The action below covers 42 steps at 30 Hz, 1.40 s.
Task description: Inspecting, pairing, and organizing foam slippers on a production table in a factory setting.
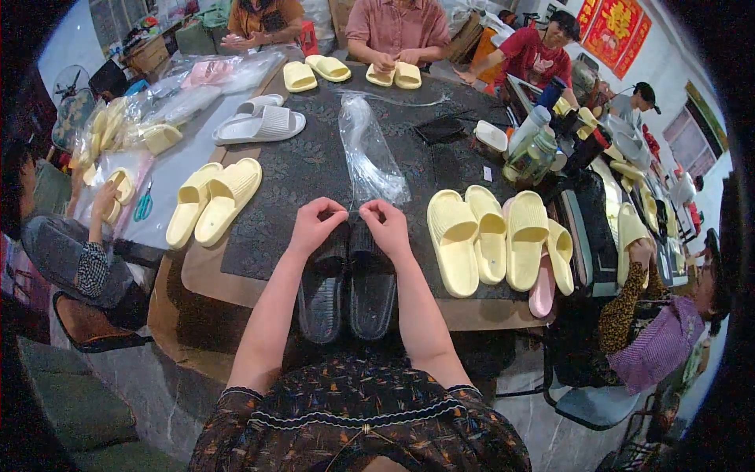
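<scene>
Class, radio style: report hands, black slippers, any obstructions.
Left hand, right hand: pinched, anything held unclear. Black slippers: side by side, far ends near hands. Clear plastic bag: just beyond, not covering them.

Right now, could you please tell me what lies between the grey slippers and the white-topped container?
The head view shows a clear plastic bundle, then an unidentifiable dark object.

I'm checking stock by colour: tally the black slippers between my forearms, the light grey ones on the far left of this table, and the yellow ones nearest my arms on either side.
Black slippers: 2
Light grey slippers: 2
Yellow slippers, left group: 2
Yellow slippers, right group: 4
Total: 10
</scene>
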Motion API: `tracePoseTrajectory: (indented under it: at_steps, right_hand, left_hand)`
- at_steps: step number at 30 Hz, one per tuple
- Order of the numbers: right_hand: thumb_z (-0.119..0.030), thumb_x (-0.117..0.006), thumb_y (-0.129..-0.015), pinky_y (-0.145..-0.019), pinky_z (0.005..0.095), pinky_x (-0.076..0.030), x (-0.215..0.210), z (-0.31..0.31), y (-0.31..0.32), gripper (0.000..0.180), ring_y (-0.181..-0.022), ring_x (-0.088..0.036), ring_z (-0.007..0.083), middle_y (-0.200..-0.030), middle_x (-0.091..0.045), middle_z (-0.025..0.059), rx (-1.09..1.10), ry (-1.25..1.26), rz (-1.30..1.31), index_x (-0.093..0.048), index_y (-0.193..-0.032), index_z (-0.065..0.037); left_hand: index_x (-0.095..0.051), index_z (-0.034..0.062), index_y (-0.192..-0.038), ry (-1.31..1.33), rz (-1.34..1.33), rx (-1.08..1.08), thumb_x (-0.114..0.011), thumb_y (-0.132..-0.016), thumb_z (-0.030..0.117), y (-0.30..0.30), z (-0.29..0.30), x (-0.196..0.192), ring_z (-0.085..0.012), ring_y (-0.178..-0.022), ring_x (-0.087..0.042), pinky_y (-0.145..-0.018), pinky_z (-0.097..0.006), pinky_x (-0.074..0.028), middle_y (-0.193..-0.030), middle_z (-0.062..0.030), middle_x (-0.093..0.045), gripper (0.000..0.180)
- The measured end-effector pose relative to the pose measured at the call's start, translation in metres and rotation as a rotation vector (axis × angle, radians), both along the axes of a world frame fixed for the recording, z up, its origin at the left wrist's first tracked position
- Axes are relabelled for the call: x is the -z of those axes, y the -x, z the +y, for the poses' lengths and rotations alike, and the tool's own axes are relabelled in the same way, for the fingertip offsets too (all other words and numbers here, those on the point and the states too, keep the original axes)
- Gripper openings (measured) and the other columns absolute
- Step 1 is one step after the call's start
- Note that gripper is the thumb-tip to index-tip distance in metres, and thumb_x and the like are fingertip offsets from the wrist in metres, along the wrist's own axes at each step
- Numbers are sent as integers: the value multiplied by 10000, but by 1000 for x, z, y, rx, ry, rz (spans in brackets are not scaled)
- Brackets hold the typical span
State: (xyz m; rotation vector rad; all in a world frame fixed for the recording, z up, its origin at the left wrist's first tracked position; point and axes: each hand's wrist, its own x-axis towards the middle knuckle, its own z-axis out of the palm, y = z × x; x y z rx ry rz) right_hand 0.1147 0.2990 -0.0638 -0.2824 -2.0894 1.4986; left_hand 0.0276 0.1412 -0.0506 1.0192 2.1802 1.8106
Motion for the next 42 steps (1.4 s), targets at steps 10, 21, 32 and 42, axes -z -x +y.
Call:
tracePoseTrajectory:
  at_steps: [10, 21, 32, 42]
  right_hand:
    - [-180, -674, -825, -610, 233, -424, -7, 0, -2, 165, -647, -505, 56, -703, -600, -12, -44, -23, -72, -665, -883, -25]
    - [-197, -668, -818, -612, 263, -450, 1, 3, 1, 193, -620, -531, 106, -676, -608, 37, -97, -75, -123, -665, -892, -19]
    - [-183, -678, -812, -604, 261, -438, 2, 3, 1, 178, -619, -507, 87, -671, -592, 23, -90, 6, -109, -665, -879, -18]
    - [-179, -680, -819, -610, 242, -438, -1, 4, -1, 175, -633, -513, 70, -696, -612, 15, -121, -35, -80, -660, -887, -18]
  left_hand:
    - [-666, 6, -852, -18, -15, -2, -718, -777, 115, 2, 0, 3, -104, -718, -608, -663, -247, -488, -793, -43, -647, 142]
    - [-663, 11, -839, 9, 36, 8, -716, -782, 107, 2, 1, 5, -84, -722, -591, -683, -240, -481, -779, -20, -650, 125]
    - [-663, 5, -851, 57, -18, 35, -712, -783, 108, 2, 1, 3, -94, -727, -612, -672, -243, -493, -805, -37, -658, 133]
    - [-661, 11, -851, 41, 10, 64, -712, -787, 107, 1, 2, 3, -82, -721, -594, -686, -242, -487, -772, -18, -652, 127]
